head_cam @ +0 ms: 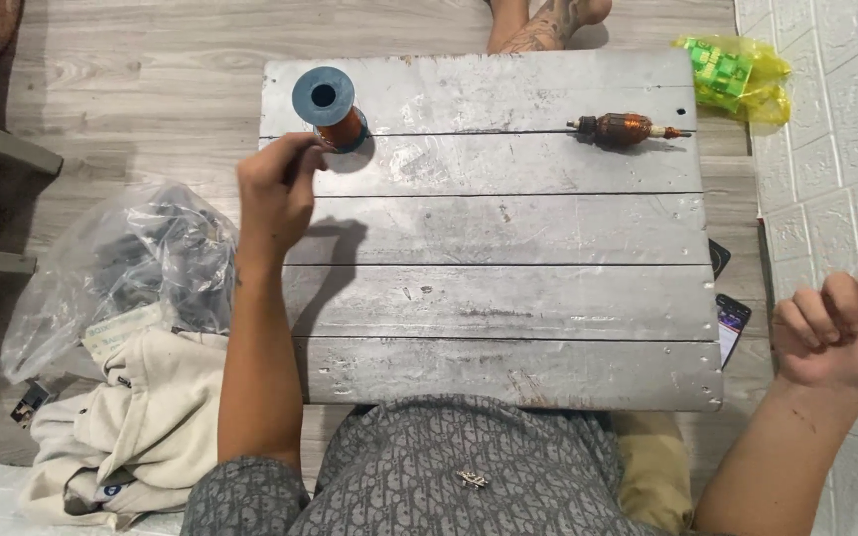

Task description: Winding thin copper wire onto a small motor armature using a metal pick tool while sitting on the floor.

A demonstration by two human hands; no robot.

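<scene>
Your left hand (275, 189) pinches at the copper wire spool (330, 107) on the desk's (508, 298) far left corner, your right hand (841, 333) loosely curled and empty off its edge, the wound armature (623, 129) awaiting a steady pull.

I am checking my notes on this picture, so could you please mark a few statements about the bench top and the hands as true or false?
1. The left hand is at the spool of copper wire. True.
2. The motor armature lies in the right hand. False: it lies alone on the grey plank board, near its far right corner.
3. The spool stands upright. True: its blue flange faces up.
4. The right hand rests flat on the board. False: it is raised off to the right, fingers curled.
5. A yellow-green bag lies on the floor past the board's far right corner. True.
</scene>
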